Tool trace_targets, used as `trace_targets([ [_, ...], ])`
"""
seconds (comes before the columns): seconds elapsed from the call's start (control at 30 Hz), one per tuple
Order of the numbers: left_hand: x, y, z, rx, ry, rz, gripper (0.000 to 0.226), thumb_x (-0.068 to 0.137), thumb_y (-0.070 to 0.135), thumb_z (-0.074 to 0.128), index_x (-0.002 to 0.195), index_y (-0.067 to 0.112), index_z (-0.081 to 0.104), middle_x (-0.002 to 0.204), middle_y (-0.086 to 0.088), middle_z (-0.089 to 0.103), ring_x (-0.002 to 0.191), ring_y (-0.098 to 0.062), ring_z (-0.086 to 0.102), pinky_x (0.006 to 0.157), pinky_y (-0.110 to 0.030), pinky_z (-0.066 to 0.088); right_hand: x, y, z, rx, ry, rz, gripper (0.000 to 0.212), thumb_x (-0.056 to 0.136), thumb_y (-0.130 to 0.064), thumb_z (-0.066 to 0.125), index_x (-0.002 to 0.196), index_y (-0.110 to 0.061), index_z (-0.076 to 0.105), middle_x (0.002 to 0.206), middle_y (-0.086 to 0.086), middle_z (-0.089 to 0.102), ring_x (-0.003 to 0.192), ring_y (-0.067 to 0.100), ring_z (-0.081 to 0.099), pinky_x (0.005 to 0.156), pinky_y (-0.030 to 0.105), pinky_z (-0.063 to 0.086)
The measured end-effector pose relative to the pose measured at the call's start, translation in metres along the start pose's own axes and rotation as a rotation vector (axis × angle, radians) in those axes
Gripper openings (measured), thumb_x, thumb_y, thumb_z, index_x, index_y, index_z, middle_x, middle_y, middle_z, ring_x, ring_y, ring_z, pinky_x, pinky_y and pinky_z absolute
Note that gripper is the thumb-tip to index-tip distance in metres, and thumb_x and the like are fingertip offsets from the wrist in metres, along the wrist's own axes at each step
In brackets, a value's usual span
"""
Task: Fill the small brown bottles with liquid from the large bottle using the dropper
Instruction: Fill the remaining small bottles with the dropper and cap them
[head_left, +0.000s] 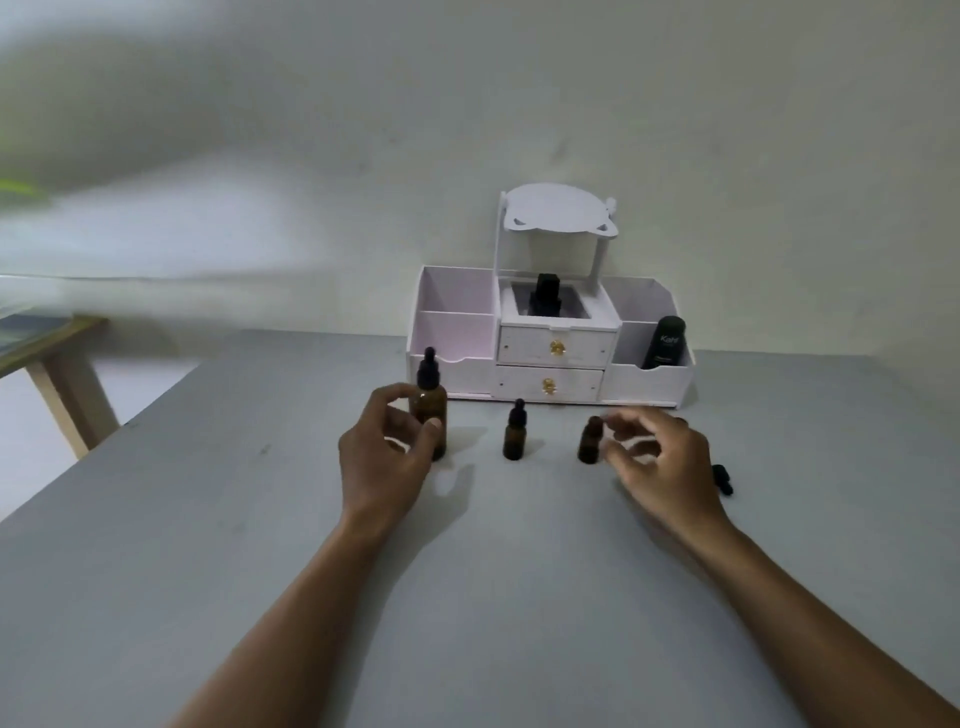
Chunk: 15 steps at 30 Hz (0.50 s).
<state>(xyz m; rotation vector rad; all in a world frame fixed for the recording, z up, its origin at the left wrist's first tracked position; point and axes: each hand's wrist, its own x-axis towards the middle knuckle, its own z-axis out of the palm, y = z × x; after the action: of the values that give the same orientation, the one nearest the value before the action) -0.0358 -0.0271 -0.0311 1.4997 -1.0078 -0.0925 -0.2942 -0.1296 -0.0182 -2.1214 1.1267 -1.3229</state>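
The large brown bottle (429, 410) stands upright on the grey table, its black dropper cap (429, 370) on top. My left hand (387, 457) curls around its lower body, thumb touching the glass. A small brown bottle (515, 434) with a black dropper cap stands in the middle, untouched. A second small brown bottle (590, 440), with no cap on it, stands to its right. My right hand (657, 460) hovers just right of this one, fingers spread and blurred, holding nothing. A loose black dropper cap (723, 479) lies on the table past my right hand.
A white organiser (550, 353) with two small drawers stands at the back by the wall, with a black tube (665, 343) in its right compartment and a dark bottle (545, 297) in the centre one. A wooden table's corner (52, 338) shows at the left.
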Motion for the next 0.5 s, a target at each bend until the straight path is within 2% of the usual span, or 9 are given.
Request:
trace_targets([
  [0.1, -0.026, 0.021, 0.023, -0.019, -0.151, 0.047, 0.026, 0.084, 0.013, 0.079, 0.103, 0.027, 0.068, 0.062, 0.009, 0.061, 0.062, -0.003, 0.060, 0.065, -0.010, 0.048, -0.015, 0.023, -0.014, -0.105, 0.023, 0.078, 0.027, 0.080, -0.008, 0.079, 0.103, -0.017, 0.069, 0.101, -0.007, 0.066, 0.090, 0.008, 0.062, 0.071, 0.011, 0.048],
  [0.17, -0.042, 0.034, 0.042, -0.036, -0.308, 0.028, 0.020, 0.085, 0.017, 0.078, 0.102, 0.026, 0.071, 0.064, 0.010, 0.062, 0.064, -0.002, 0.062, 0.066, -0.012, 0.049, -0.017, 0.032, -0.013, -0.119, 0.032, 0.118, 0.027, 0.079, -0.012, 0.080, 0.102, -0.018, 0.067, 0.102, -0.005, 0.065, 0.092, 0.013, 0.062, 0.071, 0.005, 0.041],
  [0.23, -0.056, 0.046, 0.062, -0.028, -0.461, -0.018, 0.023, 0.086, 0.024, 0.078, 0.108, 0.025, 0.072, 0.076, 0.009, 0.069, 0.076, -0.004, 0.067, 0.076, -0.019, 0.057, -0.016, 0.034, -0.009, -0.143, 0.019, 0.173, 0.031, 0.077, -0.019, 0.081, 0.103, -0.018, 0.064, 0.104, -0.003, 0.062, 0.093, 0.013, 0.059, 0.074, 0.006, 0.040],
  [0.33, -0.065, 0.057, 0.088, 0.050, -0.552, -0.080, 0.045, 0.085, 0.029, 0.079, 0.128, 0.024, 0.065, 0.108, 0.005, 0.070, 0.099, -0.007, 0.065, 0.094, -0.024, 0.056, -0.014, 0.036, -0.004, -0.176, -0.033, 0.244, 0.038, 0.076, -0.028, 0.083, 0.105, -0.019, 0.060, 0.100, -0.001, 0.060, 0.091, 0.014, 0.058, 0.079, 0.028, 0.051],
  [0.4, -0.064, 0.060, 0.101, 0.070, -0.549, -0.105, 0.059, 0.086, 0.028, 0.079, 0.140, 0.021, 0.057, 0.127, 0.001, 0.065, 0.107, -0.009, 0.061, 0.096, -0.021, 0.051, -0.014, 0.037, -0.004, -0.182, -0.042, 0.247, 0.033, 0.078, -0.024, 0.080, 0.104, -0.017, 0.061, 0.092, 0.001, 0.062, 0.086, 0.016, 0.060, 0.075, 0.028, 0.049],
  [0.5, -0.054, 0.059, 0.116, 0.044, -0.488, -0.159, 0.068, 0.086, 0.023, 0.079, 0.147, 0.017, 0.049, 0.142, -0.002, 0.057, 0.117, -0.014, 0.059, 0.097, -0.021, 0.046, -0.012, 0.040, -0.004, -0.152, 0.019, 0.214, 0.025, 0.081, -0.012, 0.077, 0.102, -0.013, 0.064, 0.086, 0.001, 0.064, 0.081, 0.017, 0.063, 0.071, 0.023, 0.047],
])
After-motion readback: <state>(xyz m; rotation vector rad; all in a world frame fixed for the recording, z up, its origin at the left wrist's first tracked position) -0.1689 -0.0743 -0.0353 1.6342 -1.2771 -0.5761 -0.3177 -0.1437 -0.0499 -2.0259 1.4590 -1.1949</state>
